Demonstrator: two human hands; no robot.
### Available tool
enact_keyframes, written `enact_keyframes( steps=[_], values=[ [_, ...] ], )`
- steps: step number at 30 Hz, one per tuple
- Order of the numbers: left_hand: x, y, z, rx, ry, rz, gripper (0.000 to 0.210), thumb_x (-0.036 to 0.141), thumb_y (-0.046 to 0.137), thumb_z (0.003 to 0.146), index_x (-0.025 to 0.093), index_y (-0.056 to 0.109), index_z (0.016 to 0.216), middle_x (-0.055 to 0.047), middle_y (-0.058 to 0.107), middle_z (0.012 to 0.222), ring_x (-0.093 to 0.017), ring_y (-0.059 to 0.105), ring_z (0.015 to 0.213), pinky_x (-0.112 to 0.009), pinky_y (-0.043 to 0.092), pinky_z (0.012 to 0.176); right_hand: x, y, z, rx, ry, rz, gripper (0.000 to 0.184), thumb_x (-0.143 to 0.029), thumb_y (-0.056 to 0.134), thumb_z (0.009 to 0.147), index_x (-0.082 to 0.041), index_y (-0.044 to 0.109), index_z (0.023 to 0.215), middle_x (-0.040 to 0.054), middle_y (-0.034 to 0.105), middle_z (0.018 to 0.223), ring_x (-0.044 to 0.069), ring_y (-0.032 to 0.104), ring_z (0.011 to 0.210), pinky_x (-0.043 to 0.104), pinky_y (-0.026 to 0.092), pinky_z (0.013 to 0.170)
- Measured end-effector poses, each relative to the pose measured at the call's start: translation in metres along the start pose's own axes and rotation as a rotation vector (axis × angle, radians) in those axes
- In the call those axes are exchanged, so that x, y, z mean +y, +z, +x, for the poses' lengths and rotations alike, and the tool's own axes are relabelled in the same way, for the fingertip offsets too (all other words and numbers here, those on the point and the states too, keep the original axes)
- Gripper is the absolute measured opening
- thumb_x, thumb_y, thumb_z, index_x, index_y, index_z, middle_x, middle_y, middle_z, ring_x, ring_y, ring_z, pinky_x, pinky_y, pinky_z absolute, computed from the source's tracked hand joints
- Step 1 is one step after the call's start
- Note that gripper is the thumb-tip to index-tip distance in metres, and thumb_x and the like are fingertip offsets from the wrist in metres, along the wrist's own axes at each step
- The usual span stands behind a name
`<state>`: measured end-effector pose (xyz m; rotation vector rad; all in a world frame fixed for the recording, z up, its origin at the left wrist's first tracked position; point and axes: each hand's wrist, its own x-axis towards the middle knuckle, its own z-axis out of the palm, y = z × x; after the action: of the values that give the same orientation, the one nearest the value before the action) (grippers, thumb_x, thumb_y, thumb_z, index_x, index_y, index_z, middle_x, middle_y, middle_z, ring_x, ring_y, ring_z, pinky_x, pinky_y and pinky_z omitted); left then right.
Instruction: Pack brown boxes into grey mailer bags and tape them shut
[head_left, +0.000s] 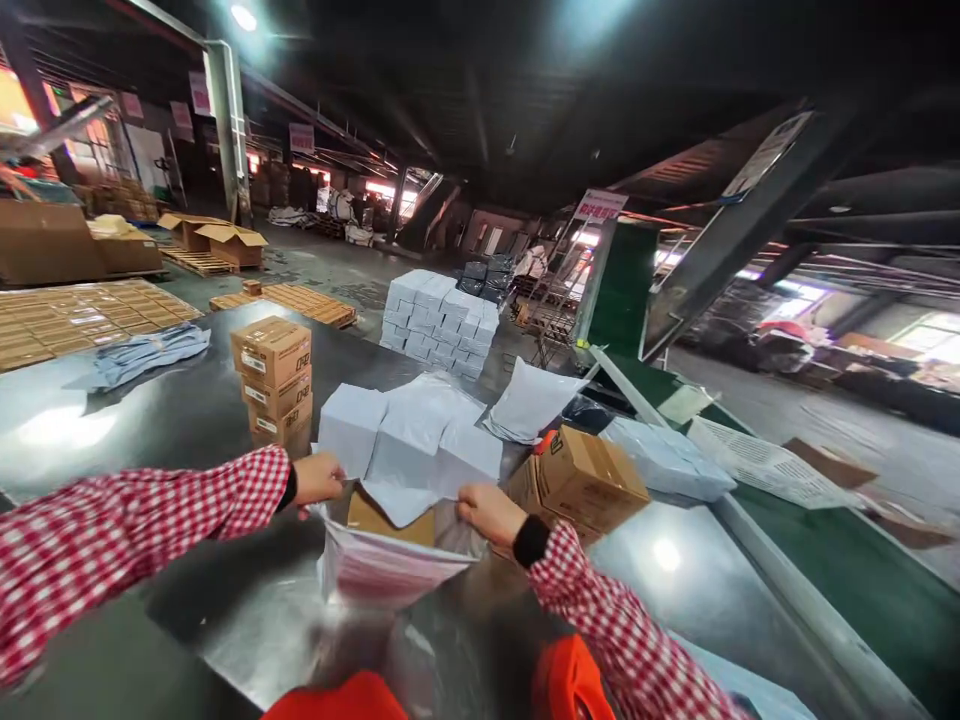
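My left hand (319, 478) and my right hand (489, 512) each grip one side of the mouth of a grey plastic mailing bag (379, 568), holding it open on the steel table (187, 600). A small brown cardboard box (382, 520) sits in the bag's opening. Several grey mailing bags (409, 435) lie flat just beyond my hands. Both sleeves are red and white check.
A stack of three small brown boxes (274, 378) stands to the left, a tilted brown box (581, 478) to the right. Filled grey parcels (664, 458) lie beside a green conveyor belt (840, 560). White cartons (439, 318) are stacked beyond, with pallets (300, 300) on the floor.
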<state>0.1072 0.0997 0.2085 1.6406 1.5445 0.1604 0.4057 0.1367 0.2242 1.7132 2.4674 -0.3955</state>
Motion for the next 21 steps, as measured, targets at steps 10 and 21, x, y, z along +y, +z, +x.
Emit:
enact_keyframes(
  steps=[10, 21],
  values=[
    [-0.028, 0.022, -0.026, -0.333, -0.060, -0.176, 0.057, 0.021, 0.051, 0.068, 0.016, 0.055, 0.125, 0.010, 0.042, 0.042, -0.011, 0.035, 0.033, -0.020, 0.041, 0.037, 0.038, 0.028, -0.063, -0.239, -0.031, 0.169, 0.024, -0.014, 0.047, 0.084, -0.020, 0.040, 0.061, -0.0024, 0.046, 0.061, 0.013, 0.049, 0.063, 0.026, 0.030, 0.059],
    [-0.083, 0.015, -0.019, -0.074, 0.291, 0.031, 0.085, 0.039, 0.066, 0.079, 0.014, 0.035, 0.154, -0.017, 0.066, 0.129, -0.036, 0.063, 0.115, -0.046, 0.052, 0.099, 0.110, 0.021, -0.038, -0.669, -0.090, 0.593, 0.029, -0.036, 0.059, 0.083, -0.014, 0.068, 0.100, 0.0063, 0.068, 0.081, 0.016, 0.066, 0.067, 0.027, 0.052, 0.060]
  ],
)
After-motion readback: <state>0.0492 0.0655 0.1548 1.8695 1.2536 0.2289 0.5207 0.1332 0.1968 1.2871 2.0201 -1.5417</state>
